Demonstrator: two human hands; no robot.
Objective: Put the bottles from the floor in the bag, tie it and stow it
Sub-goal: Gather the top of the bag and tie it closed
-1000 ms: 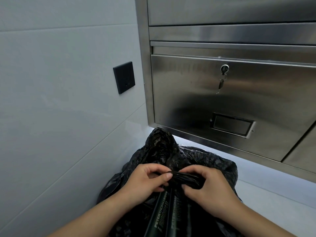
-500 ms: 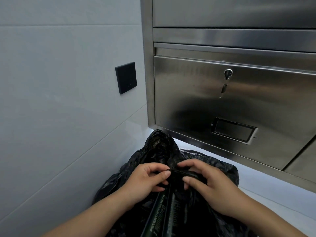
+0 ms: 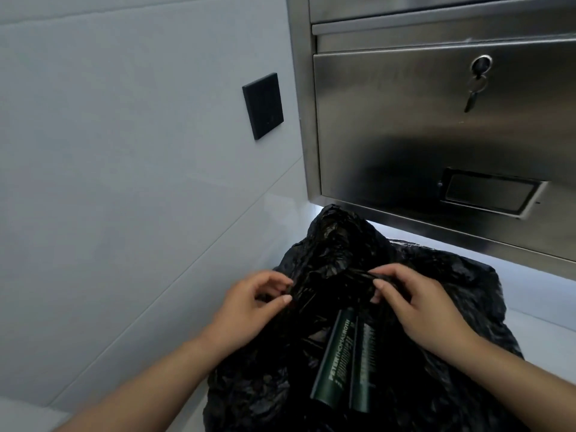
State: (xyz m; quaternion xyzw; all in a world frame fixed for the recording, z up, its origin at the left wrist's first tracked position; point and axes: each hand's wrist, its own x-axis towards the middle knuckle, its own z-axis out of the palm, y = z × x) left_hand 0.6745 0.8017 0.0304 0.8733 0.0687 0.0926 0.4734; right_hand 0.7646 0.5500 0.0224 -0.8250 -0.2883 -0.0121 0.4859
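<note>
bottles (image 3: 333, 357): two dark green glossy cylinders, pale lettering, side by side in the mouth of the bag (image 3: 452, 294) | left hand (image 3: 249, 310): curled, pinching the bag's crinkled edge | right hand (image 3: 417, 310): curled round a twisted strip of it | bag: thin black wrinkled plastic on the pale floor (image 3: 545, 310) | cabinet (image 3: 389, 135): brushed steel, key (image 3: 472, 99) hanging in its lock | plate (image 3: 263, 110): square, matte black, on the glossy wall

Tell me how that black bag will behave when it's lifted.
Probably floppy: the black bag is crumpled film, bunched where the right hand pinches it. Likely bottom-heavy: the two round bottles could shift or roll.
</note>
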